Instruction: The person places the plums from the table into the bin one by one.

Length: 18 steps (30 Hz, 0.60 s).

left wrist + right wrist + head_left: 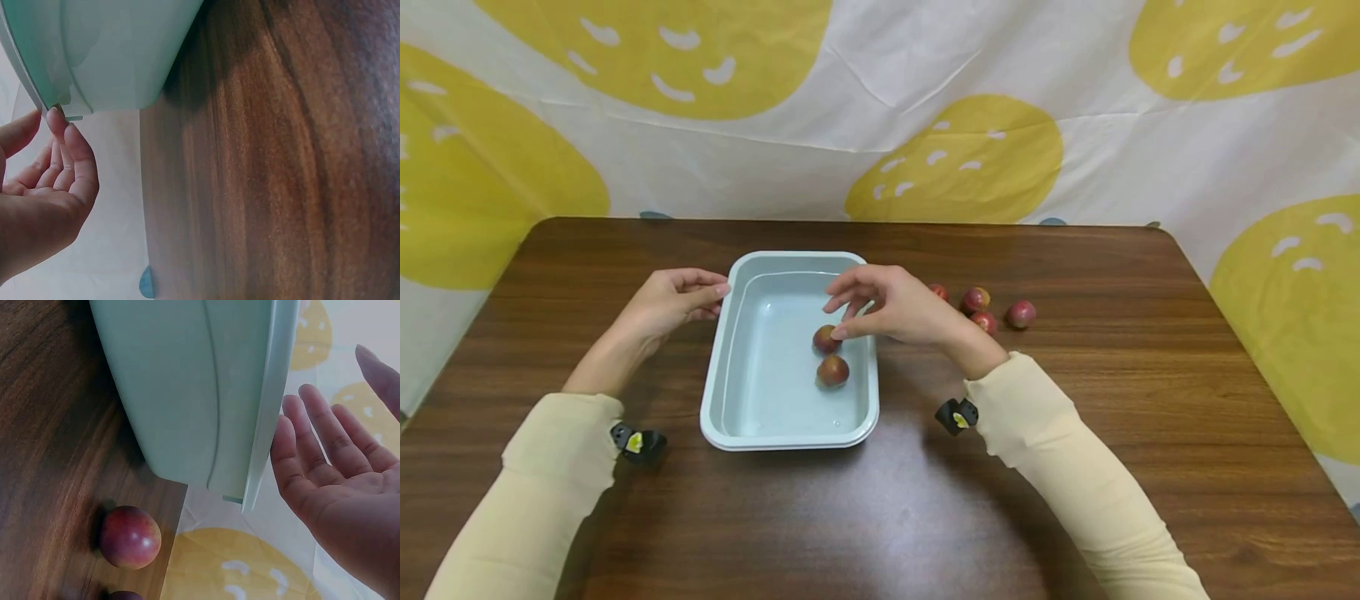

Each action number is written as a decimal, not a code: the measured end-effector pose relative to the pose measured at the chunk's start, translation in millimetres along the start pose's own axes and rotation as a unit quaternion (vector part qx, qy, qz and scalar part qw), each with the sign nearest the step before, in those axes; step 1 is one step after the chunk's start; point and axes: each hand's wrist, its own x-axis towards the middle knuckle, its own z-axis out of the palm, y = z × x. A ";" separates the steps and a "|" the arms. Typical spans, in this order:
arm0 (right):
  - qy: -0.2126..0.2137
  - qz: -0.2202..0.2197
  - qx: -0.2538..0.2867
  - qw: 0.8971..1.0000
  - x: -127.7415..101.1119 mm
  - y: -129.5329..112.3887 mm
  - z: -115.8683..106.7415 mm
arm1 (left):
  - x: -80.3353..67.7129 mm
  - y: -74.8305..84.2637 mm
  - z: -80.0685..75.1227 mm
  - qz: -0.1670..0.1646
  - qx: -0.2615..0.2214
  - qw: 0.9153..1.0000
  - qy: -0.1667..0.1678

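Note:
A pale blue-green plastic basin (767,375) stands on the table with two reddish plums inside, a nearer plum (832,372) and a farther plum (826,342), toward its right side. My left hand (662,304) pinches the basin's left rim between thumb and fingers, which the left wrist view shows close up. Over the right rim reaches my right hand (891,304), fingers loosely bent and apart, palm bare in the right wrist view. In the head view its thumb tip overlaps the farther plum.
Several more plums (976,300) lie on the brown wooden table (1112,400) to the right of the basin, one partly behind my right hand. A rightmost plum (1021,314) sits slightly apart. Behind the table hangs a white cloth (760,167) with yellow fruit shapes.

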 end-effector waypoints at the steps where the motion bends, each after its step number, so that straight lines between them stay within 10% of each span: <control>1: -0.001 -0.001 0.000 1.000 -0.3 0.5 -0.6 | 0.0 0.2 0.1 0.000 0.000 1.000 0.000; 18: 0.026 -0.005 0.022 0.999 -10.8 3.0 -17.6 | 3.5 -3.3 1.3 0.000 -0.008 1.000 0.005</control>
